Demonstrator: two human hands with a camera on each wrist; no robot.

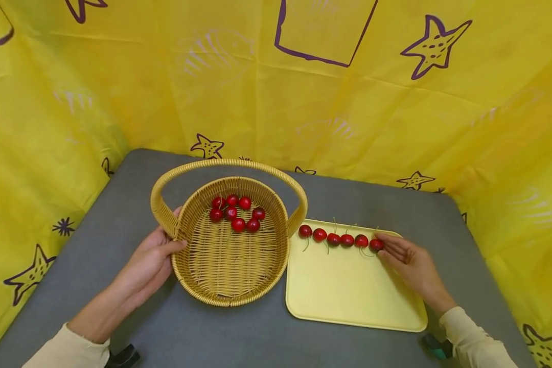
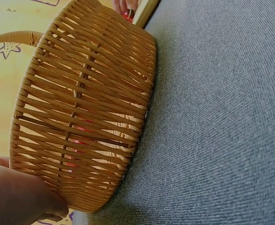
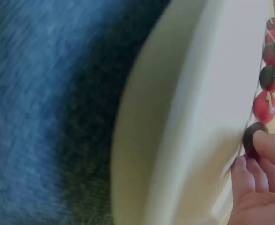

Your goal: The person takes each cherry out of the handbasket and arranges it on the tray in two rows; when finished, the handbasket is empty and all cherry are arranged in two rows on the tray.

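A round woven basket with a tall arched handle stands left of centre. Several red cherries lie inside it toward the far side. My left hand grips its left rim near the handle's foot, thumb over the edge; the left wrist view shows that hand at the woven wall. On a pale yellow tray, several cherries with green stems form a row along the far edge. At the row's right end, my right hand pinches the last cherry between thumb and fingers.
Both basket and tray stand on a grey cloth-covered table, the tray close against the basket's right side. Yellow curtains with starfish and fish prints surround the table at the back and sides. The arched handle rises over the basket.
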